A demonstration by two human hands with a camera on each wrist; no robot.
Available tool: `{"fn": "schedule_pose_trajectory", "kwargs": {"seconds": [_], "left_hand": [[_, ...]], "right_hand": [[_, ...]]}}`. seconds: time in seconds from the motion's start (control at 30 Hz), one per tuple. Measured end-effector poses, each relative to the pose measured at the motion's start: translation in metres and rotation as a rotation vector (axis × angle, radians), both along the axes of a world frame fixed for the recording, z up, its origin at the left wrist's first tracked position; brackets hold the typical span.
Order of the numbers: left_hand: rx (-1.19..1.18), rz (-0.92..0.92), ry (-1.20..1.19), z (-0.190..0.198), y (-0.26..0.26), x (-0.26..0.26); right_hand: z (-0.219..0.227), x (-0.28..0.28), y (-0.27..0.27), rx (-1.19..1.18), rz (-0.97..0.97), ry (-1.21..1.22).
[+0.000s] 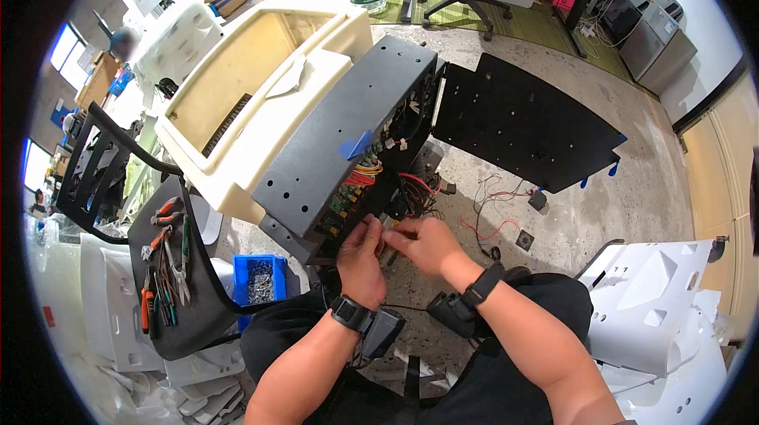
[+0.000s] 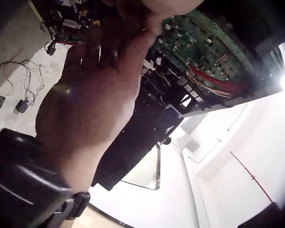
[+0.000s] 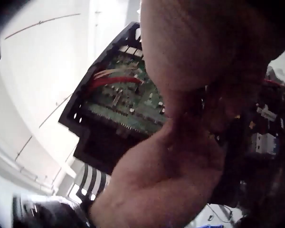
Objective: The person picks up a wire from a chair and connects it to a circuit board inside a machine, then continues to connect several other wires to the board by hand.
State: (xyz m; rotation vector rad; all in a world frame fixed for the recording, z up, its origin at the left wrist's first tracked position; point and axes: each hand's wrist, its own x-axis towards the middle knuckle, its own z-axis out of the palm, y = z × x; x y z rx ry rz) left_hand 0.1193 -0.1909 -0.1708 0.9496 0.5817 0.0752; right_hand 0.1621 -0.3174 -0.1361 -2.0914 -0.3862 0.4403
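Note:
Both hands meet at the lower open side of a dark metal housing [image 1: 340, 124], fingertips almost touching. The left hand [image 1: 362, 263] pinches a small pale connector [image 1: 385, 219] between thumb and fingers; the right hand [image 1: 431, 245] pinches at it from the other side. Fingers largely hide the part. Beside them are a green circuit board [image 2: 194, 42] with red and yellow wires [image 2: 213, 84], and a dark wire bundle [image 1: 413, 200]. The left wrist view shows the back-lit left hand [image 2: 92, 99]; in the right wrist view the right hand [image 3: 194, 47] is above the other hand's thumb side.
A black hinged panel [image 1: 522, 120] extends right from the housing. A cream shell [image 1: 237, 140] lies behind it. Tools [image 1: 166, 267] lie on a black chair seat at left, near a blue screw bin [image 1: 260, 279]. Loose cables [image 1: 494, 215] lie on the floor; white panels [image 1: 648, 298] stand at right.

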Motion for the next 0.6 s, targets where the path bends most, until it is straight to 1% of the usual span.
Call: {"fn": "schedule_pose_trajectory", "kwargs": {"seconds": [0.07,0.1,0.17,0.23,0.3,0.37,0.4,0.43,0.47,0.5,0.53,0.57,0.6], "left_hand": [[0.006,0.014,-0.018,-0.001,-0.001,-0.001],[0.027,0.014,-0.028,-0.002,0.0,-0.002],[0.049,0.016,-0.039,0.0,0.0,-0.001],[0.034,0.069,0.025,0.005,-0.003,0.001],[0.034,0.045,0.018,0.008,-0.002,0.0],[0.036,0.021,0.014,0.011,-0.003,-0.004],[0.096,0.007,0.021,0.013,-0.007,-0.01],[0.156,-0.006,0.029,0.014,-0.009,-0.017],[0.158,-0.005,0.03,0.015,-0.009,-0.024],[0.187,-0.052,0.05,0.016,-0.009,-0.033],[0.214,-0.1,0.071,0.017,-0.01,-0.04],[0.302,-0.135,0.113,0.018,-0.007,-0.045],[0.301,-0.136,0.117,0.015,-0.004,-0.05]], "right_hand": [[-0.005,0.006,0.0,0.12,-0.118,0.205],[-0.007,0.006,0.001,0.119,-0.114,0.206],[-0.01,0.006,0.004,0.307,-0.324,0.09],[-0.015,0.012,0.004,0.3,-0.32,0.111],[-0.015,0.016,0.004,0.293,-0.317,0.134],[-0.005,0.017,0.008,0.163,-0.222,0.032],[-0.008,0.018,0.012,0.164,-0.22,0.034],[-0.013,0.019,0.016,0.179,-0.169,-0.014],[-0.016,0.02,0.02,0.194,-0.118,-0.064],[-0.019,0.022,0.025,0.195,-0.118,-0.062],[-0.02,0.024,0.03,0.185,-0.073,-0.069],[-0.02,0.025,0.035,0.175,-0.028,-0.074],[-0.02,0.027,0.041,0.174,-0.029,-0.07]]}}
